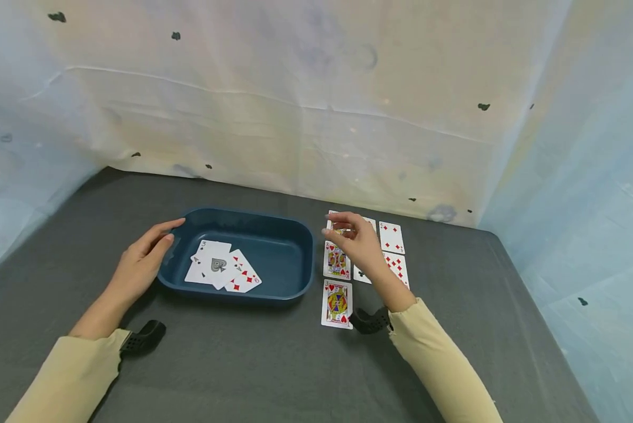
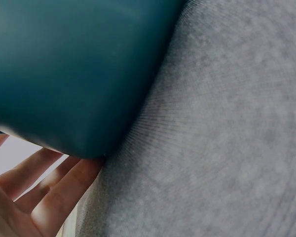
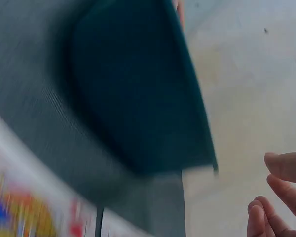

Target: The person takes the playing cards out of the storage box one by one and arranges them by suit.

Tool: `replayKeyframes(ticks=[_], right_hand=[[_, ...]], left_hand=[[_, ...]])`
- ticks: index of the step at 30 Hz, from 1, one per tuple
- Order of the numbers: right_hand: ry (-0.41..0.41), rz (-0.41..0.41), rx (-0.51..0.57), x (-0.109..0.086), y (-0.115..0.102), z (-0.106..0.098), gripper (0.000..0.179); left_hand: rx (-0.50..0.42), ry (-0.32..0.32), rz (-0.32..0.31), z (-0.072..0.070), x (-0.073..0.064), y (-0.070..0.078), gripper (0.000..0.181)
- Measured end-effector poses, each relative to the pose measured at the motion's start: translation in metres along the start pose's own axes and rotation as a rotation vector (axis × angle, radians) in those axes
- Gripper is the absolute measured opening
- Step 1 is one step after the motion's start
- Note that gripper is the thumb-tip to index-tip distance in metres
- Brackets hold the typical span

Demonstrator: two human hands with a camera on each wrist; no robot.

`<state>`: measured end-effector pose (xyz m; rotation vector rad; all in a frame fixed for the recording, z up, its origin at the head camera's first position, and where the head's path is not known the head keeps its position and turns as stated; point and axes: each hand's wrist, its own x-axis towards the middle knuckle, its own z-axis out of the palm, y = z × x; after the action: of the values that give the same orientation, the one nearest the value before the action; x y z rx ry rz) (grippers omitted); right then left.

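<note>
Our left hand (image 1: 139, 258) touches the tray (image 1: 281, 258)'s left end, fingers fairly straight; our right hand (image 1: 362, 245), empty, fingers parted, hangs over the laid-out cards (image 1: 337, 264). The tray stretches lengthwise between our hands, the cards beside its right end.

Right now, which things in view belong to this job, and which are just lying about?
Apparently part of the job:
Dark blue, rounded rectangular tray, touched by the left hand
White rectangular playing cards inside it
More playing cards laid out beside it, some beneath the right hand

Just surroundings:
Dark grey tabletop
Pale, dark-flecked backdrop sheet
Black wrist-worn cameras
</note>
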<state>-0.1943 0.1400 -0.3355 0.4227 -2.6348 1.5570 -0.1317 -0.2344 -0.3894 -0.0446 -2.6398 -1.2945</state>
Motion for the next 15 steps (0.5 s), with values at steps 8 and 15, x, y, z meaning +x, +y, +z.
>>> replayKeyframes(ticks=[8,15], right_hand=[[-0.101,-0.050,0.131,0.012,-0.029,0.051,0.034],[-0.165,-0.012,0.138,0.014,-0.043,0.088,0.033]], left_hand=[[-0.002,0.012,0.011,0.000,-0.002,0.001,0.042],[-0.002,0.021,0.029,0.002,-0.001,0.002,0.042]])
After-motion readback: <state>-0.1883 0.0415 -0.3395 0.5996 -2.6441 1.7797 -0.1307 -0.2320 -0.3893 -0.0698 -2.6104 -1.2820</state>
